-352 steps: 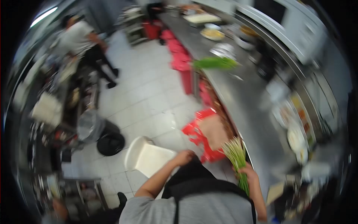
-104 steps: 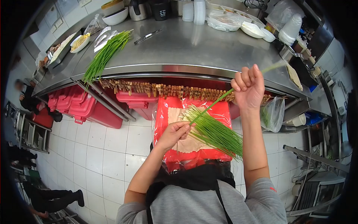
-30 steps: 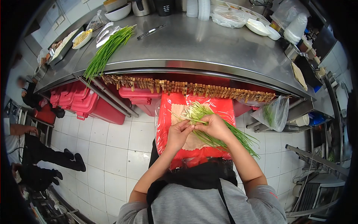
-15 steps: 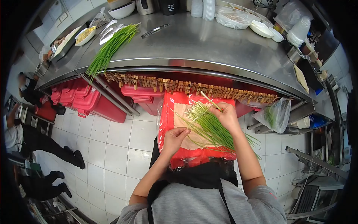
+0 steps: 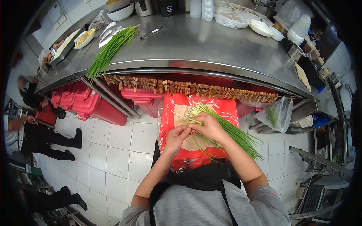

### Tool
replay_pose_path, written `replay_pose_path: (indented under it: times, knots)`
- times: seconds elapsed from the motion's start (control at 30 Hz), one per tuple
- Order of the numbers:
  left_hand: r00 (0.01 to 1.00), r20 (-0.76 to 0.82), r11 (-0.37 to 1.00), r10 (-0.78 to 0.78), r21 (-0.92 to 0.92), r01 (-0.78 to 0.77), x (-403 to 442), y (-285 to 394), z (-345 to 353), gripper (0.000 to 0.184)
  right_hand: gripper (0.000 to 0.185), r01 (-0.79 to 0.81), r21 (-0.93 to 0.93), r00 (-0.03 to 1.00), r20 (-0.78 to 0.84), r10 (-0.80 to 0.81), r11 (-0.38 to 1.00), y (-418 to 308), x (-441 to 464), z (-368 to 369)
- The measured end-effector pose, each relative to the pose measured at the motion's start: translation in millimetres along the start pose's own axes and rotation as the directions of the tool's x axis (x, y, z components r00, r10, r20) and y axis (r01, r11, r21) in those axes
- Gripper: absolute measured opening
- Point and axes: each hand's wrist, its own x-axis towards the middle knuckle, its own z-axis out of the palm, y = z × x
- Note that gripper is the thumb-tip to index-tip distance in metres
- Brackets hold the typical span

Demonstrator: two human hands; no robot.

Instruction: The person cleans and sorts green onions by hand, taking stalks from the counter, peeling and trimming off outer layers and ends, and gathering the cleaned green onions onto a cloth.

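A bunch of long green chives with pale root ends lies across a tan sheet on a red plastic-wrapped surface before me. My left hand, left of the bunch, is closed in a pinch on a few thin chive stalks. My right hand reaches over the bunch, its fingers pinched together beside the left fingertips on the same stalks. The right hand hides part of the bunch. A few loose stalks stick out past my fingers and curve over the sheet.
A steel counter spans the front, holding another chive bunch and a pen. Wooden clothespins line its underside. Red bins stand below, and a plastic bag hangs right. Other people stand at left.
My right hand has moved left and down from the bunch's upper part to meet my left hand. The stalk it held up is no longer raised. A person at left has shifted their legs.
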Motion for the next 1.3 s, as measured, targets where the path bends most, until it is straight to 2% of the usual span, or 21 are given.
replay_pose_path:
  times: [0.1,0.2,0.3,0.33,0.43,0.5,0.6,0.7,0.8,0.9,0.93,1.03,1.13,1.23,1.27,1.3]
  knots:
    - [0.995,0.045,0.995,0.094,0.018,-0.095,6.2,6.2,5.6,0.021,0.014,-0.057,0.174,0.996,0.071,0.045,0.983,-8.6,5.1,-5.1]
    - [0.99,0.062,0.987,0.124,0.09,-0.13,10.0,8.1,11.8,0.022,0.01,-0.05,0.377,0.999,0.016,0.047,0.925,-7.9,7.5,-3.6]
    - [0.98,0.056,0.97,0.193,0.139,-0.199,9.4,12.9,25.4,0.024,0.008,0.182,0.191,0.969,-0.2,-0.143,0.964,-13.3,13.9,-25.2]
    - [0.979,0.063,0.964,0.196,0.173,-0.204,9.2,12.5,26.7,0.024,0.009,0.279,0.202,0.936,-0.274,-0.219,0.939,-16.6,17.0,-34.2]
    - [0.976,0.085,0.928,0.199,0.303,-0.216,4.3,6.0,28.7,0.025,0.008,0.293,0.221,0.911,-0.358,-0.202,0.93,-37.5,16.5,-68.8]
    - [0.975,0.095,0.88,0.199,0.421,-0.221,3.3,-5.3,22.0,0.024,0.011,0.24,0.303,0.909,-0.404,-0.104,0.922,-64.2,7.0,-88.7]
    - [0.918,0.143,0.633,0.37,0.684,-0.362,4.9,-14.6,13.2,0.024,0.015,0.251,0.415,0.915,-0.395,-0.076,0.874,-69.3,4.6,-106.8]
    - [0.801,0.053,0.611,0.597,0.616,-0.497,20.4,12.4,24.5,0.024,0.015,0.277,0.394,0.915,-0.386,-0.116,0.876,-72.9,2.8,-104.9]
    - [0.771,0.18,0.642,0.611,0.458,-0.615,24.8,74.0,51.3,0.031,0.014,0.284,0.313,0.915,-0.371,-0.158,0.906,-75.6,3.2,-93.9]
    - [0.83,0.199,0.8,0.52,0.227,-0.556,30.1,94.2,77.3,0.028,0.012,0.325,0.288,0.913,-0.345,-0.219,0.901,-75.6,3.5,-83.7]
    - [0.849,0.276,0.834,0.45,0.21,-0.51,35.1,95.0,75.3,0.026,0.012,0.33,0.297,0.913,-0.343,-0.222,0.896,-76.5,2.8,-81.4]
    - [0.883,0.22,0.88,0.416,0.146,-0.451,34.6,88.3,75.4,0.024,0.011,0.356,0.294,0.892,-0.391,-0.228,0.887,-76.4,1.1,-86.8]
    - [0.873,0.266,0.866,0.408,0.191,-0.463,28.3,78.2,64.4,0.025,0.011,0.313,0.297,0.886,-0.432,-0.166,0.902,-81.5,-3.6,-93.9]
    - [0.912,0.194,0.886,0.361,0.235,-0.401,24.1,64.2,51.0,0.024,0.011,0.361,0.341,0.872,-0.453,-0.184,0.868,-82.2,-3.1,-95.0]
    - [0.887,0.179,0.841,0.425,0.284,-0.461,25.3,60.1,46.4,0.024,0.011,0.326,0.422,0.884,-0.452,-0.116,0.846,-83.6,-4.6,-96.7]
    - [0.856,0.17,0.789,0.488,0.333,-0.516,27.3,57.3,42.6,0.025,0.011,0.324,0.419,0.885,-0.45,-0.116,0.848,-86.1,-4.7,-97.4]
